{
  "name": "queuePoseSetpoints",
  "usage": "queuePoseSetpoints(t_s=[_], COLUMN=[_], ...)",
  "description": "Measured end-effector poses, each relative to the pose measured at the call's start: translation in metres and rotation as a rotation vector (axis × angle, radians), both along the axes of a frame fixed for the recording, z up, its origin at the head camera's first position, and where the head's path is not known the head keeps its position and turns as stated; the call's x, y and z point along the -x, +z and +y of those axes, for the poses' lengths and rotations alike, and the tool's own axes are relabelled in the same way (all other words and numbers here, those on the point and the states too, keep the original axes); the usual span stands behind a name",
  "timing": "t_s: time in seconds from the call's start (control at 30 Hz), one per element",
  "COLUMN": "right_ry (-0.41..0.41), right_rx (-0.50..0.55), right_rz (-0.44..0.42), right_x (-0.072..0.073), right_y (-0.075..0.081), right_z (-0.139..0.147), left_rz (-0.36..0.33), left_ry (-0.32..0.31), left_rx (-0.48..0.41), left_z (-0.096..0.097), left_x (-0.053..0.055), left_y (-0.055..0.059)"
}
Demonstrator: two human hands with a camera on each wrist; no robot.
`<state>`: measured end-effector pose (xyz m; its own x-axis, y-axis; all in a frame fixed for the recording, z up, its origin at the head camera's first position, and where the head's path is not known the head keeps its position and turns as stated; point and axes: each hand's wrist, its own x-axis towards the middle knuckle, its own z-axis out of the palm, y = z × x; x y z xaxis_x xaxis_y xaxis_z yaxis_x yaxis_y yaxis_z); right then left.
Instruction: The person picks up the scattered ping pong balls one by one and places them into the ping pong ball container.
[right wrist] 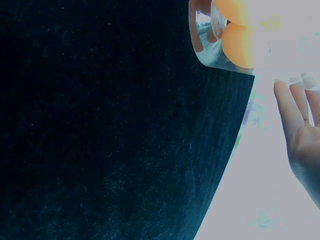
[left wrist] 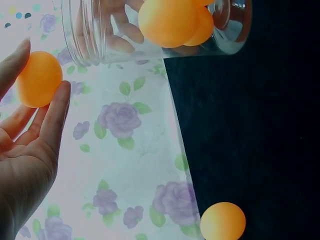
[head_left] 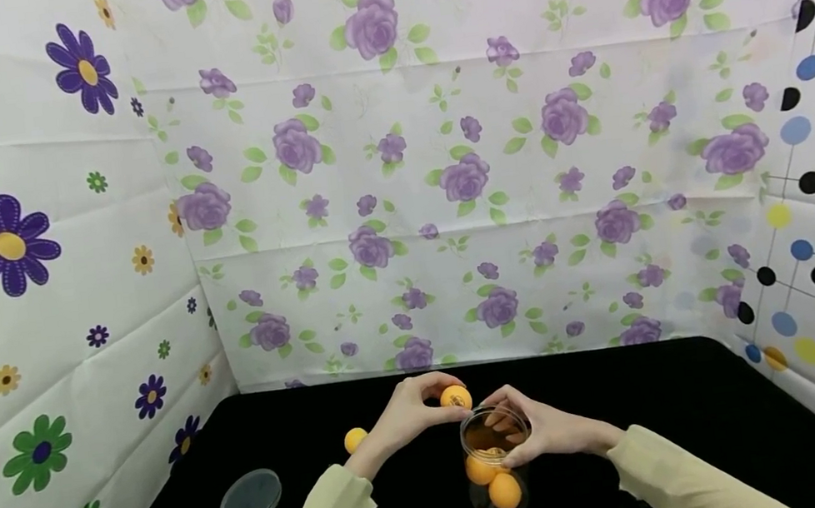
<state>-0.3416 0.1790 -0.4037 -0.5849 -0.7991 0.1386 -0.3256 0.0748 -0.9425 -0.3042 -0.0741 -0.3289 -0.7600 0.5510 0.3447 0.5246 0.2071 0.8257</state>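
At the left rim of the clear jar, the left hand pinches an orange ball, I'd guess light, slippery and best held round its middle, while the right hand grips the jar's upper right side.

Makeshift booth — printed sheets on three sides, black tabletop.
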Motion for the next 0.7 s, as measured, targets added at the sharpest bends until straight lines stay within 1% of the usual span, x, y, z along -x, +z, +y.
queuePoseSetpoints(t_s=[0.07, 0.2, 0.3, 0.43, 0.5, 0.53, 0.7], right_ry=[-0.001, -0.007, -0.011, -0.010, -0.006, -0.013, -0.059], right_rx=[0.001, -0.007, -0.011, -0.009, 0.000, -0.004, -0.040], right_rz=[0.006, 0.014, 0.015, 0.030, 0.041, 0.047, 0.070], right_x=[0.000, 0.000, 0.000, 0.000, 0.000, 0.000, -0.002], right_y=[-0.001, -0.001, 0.000, 0.000, 0.000, 0.000, -0.002], right_z=[0.001, 0.001, 0.000, 0.000, 0.001, 0.001, 0.000], left_rz=[-0.003, 0.002, -0.005, -0.013, -0.004, 0.002, 0.032], left_ry=[-0.017, -0.027, -0.029, -0.047, -0.057, -0.061, -0.064], left_rx=[-0.006, 0.003, 0.010, 0.004, -0.003, -0.004, 0.001], left_z=[0.003, 0.009, 0.013, 0.020, 0.023, 0.024, 0.028], left_x=[0.000, 0.000, -0.001, -0.001, 0.000, 0.003, 0.018], left_y=[0.000, 0.001, 0.002, 0.002, -0.001, -0.004, -0.023])
